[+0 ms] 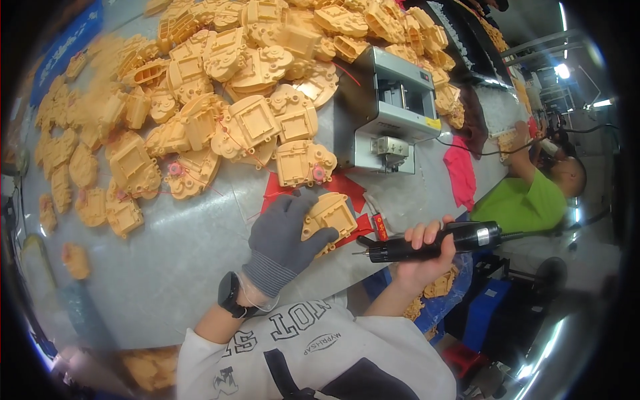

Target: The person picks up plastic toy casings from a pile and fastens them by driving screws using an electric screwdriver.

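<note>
My left hand [283,237], in a grey knitted glove, closes around a tan plastic housing [333,217] with a raised rectangular frame on it. The housing is just above the table, over some red cloth or sheet [350,190]. My bare right hand [427,257] grips a black electric screwdriver [475,237] to the right. Its thin bit points left, below the housing and apart from it. Another tan housing [297,162], with a small pink round part and a red wire, lies just beyond my left fingers.
A big heap of similar tan housings [220,60] covers the far left and middle. Beyond my hands stands a grey and black box-shaped machine [393,113]. Pink cloth [459,173] and a small red battery-like cylinder [379,225] lie nearby. A person in green [523,203] is at the right.
</note>
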The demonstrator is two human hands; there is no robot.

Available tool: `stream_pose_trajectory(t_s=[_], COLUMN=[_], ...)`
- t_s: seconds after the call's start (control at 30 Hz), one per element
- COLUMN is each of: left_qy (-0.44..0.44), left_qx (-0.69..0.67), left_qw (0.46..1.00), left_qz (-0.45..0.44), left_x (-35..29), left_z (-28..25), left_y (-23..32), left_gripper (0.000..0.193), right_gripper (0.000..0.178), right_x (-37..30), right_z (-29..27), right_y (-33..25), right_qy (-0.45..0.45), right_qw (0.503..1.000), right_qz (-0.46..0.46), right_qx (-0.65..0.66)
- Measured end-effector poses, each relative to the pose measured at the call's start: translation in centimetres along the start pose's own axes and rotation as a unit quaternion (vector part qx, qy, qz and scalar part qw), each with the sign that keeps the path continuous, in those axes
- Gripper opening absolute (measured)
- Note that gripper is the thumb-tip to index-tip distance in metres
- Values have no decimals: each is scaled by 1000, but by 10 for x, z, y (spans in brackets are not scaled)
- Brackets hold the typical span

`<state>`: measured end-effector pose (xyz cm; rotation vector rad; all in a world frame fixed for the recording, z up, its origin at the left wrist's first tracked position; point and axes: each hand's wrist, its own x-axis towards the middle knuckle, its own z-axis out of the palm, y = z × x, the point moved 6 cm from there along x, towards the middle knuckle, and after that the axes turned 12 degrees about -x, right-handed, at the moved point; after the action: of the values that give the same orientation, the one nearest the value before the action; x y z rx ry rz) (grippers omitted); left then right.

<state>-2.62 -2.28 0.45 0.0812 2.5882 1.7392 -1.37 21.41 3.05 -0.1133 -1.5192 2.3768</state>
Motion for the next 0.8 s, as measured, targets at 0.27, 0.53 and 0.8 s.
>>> stream_pose_trajectory(t_s=[0.27,0.53,0.8], left_qy=[-54,-107,-12], left_qx=[-43,-122,77], left_qw=[997,987,995], left_qz=[-42,-17,54], left_x=[15,17,22], left_z=[-3,-2,6], left_y=[-18,-15,4], left_gripper=[34,31,30], right_gripper=[31,30,34], right_x=[2,2,3], right_z=[1,3,2], right_y=[5,8,10], right_qy=[-19,-15,9], right_qw=[1000,1000,1000], right_qz=[2,11,13], right_qx=[3,4,-8])
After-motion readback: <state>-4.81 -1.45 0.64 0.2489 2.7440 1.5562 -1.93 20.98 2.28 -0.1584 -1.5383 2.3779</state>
